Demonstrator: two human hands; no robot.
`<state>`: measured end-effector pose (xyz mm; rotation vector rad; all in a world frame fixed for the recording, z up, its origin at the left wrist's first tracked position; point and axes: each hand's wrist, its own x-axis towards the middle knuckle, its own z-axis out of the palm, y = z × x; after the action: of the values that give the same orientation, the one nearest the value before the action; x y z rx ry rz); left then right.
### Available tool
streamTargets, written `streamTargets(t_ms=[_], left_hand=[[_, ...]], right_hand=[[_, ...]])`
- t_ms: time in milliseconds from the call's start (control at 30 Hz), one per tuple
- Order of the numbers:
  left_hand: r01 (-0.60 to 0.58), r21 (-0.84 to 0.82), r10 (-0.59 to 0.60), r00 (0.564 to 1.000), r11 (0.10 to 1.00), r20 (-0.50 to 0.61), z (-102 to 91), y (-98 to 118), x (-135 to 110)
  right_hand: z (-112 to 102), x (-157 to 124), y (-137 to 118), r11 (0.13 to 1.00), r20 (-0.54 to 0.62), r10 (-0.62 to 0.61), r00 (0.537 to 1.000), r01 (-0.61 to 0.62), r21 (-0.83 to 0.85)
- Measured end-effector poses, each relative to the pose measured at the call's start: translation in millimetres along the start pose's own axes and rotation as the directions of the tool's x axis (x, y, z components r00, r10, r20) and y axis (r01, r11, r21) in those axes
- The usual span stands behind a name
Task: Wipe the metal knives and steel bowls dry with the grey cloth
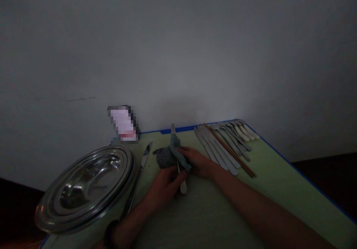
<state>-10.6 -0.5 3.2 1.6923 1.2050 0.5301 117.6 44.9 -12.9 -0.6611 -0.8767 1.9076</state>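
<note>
A table knife (183, 188) is in my hands over the green table, its blade tip pointing toward the wall. My left hand (168, 180) is closed around the knife near its handle, and the handle's end sticks out below the fingers. A grey-green cloth (165, 157) is wrapped about the middle of the blade. My right hand (194, 160) grips this cloth against the blade, with its fingertips partly hidden in the folds. Left of my hands lies another table knife (143, 161), its lower part beside my left forearm.
Stacked oval steel trays (122, 154) fill the left side. A lit phone (122, 124) leans on the wall. To the right lie several knives (214, 154), wooden chopsticks (231, 151), forks (227, 133) and white-handled cutlery (245, 131). Blue edging borders the green table (279, 193).
</note>
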Motion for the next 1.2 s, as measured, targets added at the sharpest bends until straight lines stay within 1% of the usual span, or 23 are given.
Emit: streamTargets(t_ms=[33, 100, 167, 267, 367, 433, 500, 567, 633, 700, 733, 767, 800, 833, 900, 933, 967, 1000, 1033, 1100, 1133, 1200], left_hand=[[0.001, -0.014, -0.001, 1.0, 1.0, -0.012, 0.3, 0.9, -0.6], [-0.013, -0.051, 0.011, 0.999, 0.999, -0.04, 1.2, 2.6, -1.7], [-0.021, -0.103, 0.015, 0.998, 0.994, -0.061, 2.1, 3.6, -2.1], [0.003, -0.163, -0.016, 0.997, 0.987, -0.073, 2.2, 2.4, -0.8], [0.022, -0.127, -0.03, 0.998, 0.992, -0.06, 0.8, -0.4, 2.3], [0.005, -0.024, -0.006, 0.999, 1.0, -0.035, 0.9, -1.4, 3.8], [-0.052, 0.154, 0.053, 0.999, 0.987, -0.004, 3.0, -0.8, 3.2], [-0.131, 0.366, 0.117, 0.991, 0.921, 0.06, 6.3, 1.0, -0.4], [-0.226, 0.53, 0.168, 0.973, 0.818, 0.155, 9.3, 3.3, -6.8], [-0.312, 0.598, 0.205, 0.948, 0.738, 0.242, 10.8, 4.9, -13.9], [-0.332, 0.604, 0.213, 0.941, 0.724, 0.263, 10.9, 5.3, -16.8], [-0.328, 0.596, 0.21, 0.942, 0.733, 0.26, 10.7, 5.2, -18.8], [-0.307, 0.564, 0.203, 0.949, 0.767, 0.241, 10.2, 4.8, -19.8], [-0.278, 0.498, 0.194, 0.957, 0.822, 0.214, 9.7, 3.9, -19.5], [-0.203, 0.268, 0.167, 0.974, 0.942, 0.152, 8.6, 1.1, -15.6], [-0.161, 0.135, 0.147, 0.983, 0.978, 0.113, 8.0, -0.5, -12.4], [-0.118, 0.017, 0.117, 0.991, 0.993, 0.072, 7.5, -2.1, -8.8], [-0.079, -0.06, 0.08, 0.997, 0.995, 0.016, 6.9, -3.5, -5.2], [-0.048, -0.105, 0.044, 0.998, 0.993, -0.037, 6.2, -4.6, -1.9], [-0.02, -0.121, 0.006, 0.993, 0.992, -0.117, 4.7, -5.5, 2.6], [-0.018, -0.113, 0.003, 0.991, 0.993, -0.133, 3.9, -5.2, 3.6], [-0.035, -0.087, 0.022, 0.989, 0.996, -0.147, 2.9, -3.3, 3.9]], right_hand=[[-0.8, 0.3, -1.2, 1.0, 0.015, 0.019, 1.0, -0.019, 0.015], [-1.2, 0.0, -2.7, 0.999, 0.016, 0.013, 1.0, -0.013, 0.033], [0.0, -1.2, -3.5, 0.999, -0.003, -0.016, 1.0, 0.016, 0.04], [3.4, -3.2, -3.3, 0.996, -0.039, -0.068, 0.997, 0.07, 0.048], [5.2, -3.7, -0.9, 0.994, -0.072, -0.105, 0.992, 0.107, 0.022], [3.9, -2.9, 1.0, 0.992, -0.082, -0.127, 0.989, 0.125, -0.025], [-0.2, -0.8, 1.9, 0.983, -0.131, -0.182, 0.975, 0.175, -0.059], [-6.2, 2.7, 1.7, 0.97, -0.215, -0.244, 0.946, 0.233, -0.073], [-12.1, 7.0, 1.0, 0.96, -0.284, -0.28, 0.917, 0.27, -0.074], [-15.6, 10.9, 0.8, 0.954, -0.317, -0.299, 0.9, 0.292, -0.07], [-16.2, 12.3, 1.1, 0.951, -0.332, -0.306, 0.892, 0.302, -0.066], [-16.2, 13.3, 1.5, 0.949, -0.343, -0.312, 0.886, 0.31, -0.061], [-15.6, 13.7, 2.0, 0.947, -0.348, -0.315, 0.883, 0.316, -0.057], [-14.6, 13.7, 2.5, 0.946, -0.343, -0.318, 0.884, 0.318, -0.058], [-12.1, 12.2, 3.3, 0.944, -0.302, -0.329, 0.895, 0.316, -0.092], [-10.7, 11.0, 3.6, 0.94, -0.274, -0.338, 0.9, 0.312, -0.136], [-9.2, 9.5, 3.9, 0.931, -0.243, -0.349, 0.905, 0.306, -0.198], [-7.8, 7.9, 4.3, 0.916, -0.21, -0.359, 0.91, 0.299, -0.269], [-6.5, 6.4, 4.8, 0.895, -0.18, -0.366, 0.913, 0.292, -0.337], [-4.5, 4.2, 6.0, 0.862, -0.128, -0.364, 0.923, 0.281, -0.421], [-4.0, 3.7, 6.5, 0.857, -0.114, -0.359, 0.926, 0.279, -0.433], [-3.9, 4.0, 7.3, 0.866, -0.128, -0.355, 0.926, 0.274, -0.418]])
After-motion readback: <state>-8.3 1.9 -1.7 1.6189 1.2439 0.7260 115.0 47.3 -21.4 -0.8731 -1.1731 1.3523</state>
